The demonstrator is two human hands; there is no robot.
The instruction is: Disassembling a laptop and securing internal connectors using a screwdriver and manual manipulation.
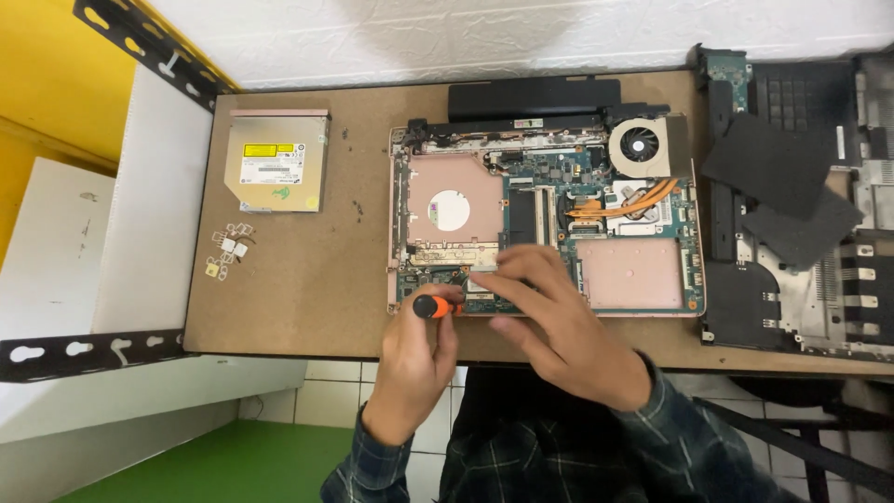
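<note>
Left hand (419, 349) is closing its grip on an orange-handled screwdriver (434, 306), working the front edge of the opened laptop (545, 233) lying mid-surface. Right hand (549, 312) is steadying the board, fingers resting loose. Judged: unscrewing; tip needs keeping seated squarely.

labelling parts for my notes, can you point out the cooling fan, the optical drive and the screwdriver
cooling fan (640, 144), head view, on its hub
optical drive (276, 173), head view, on its metal top
screwdriver (430, 306), head view, on its orange handle
</note>
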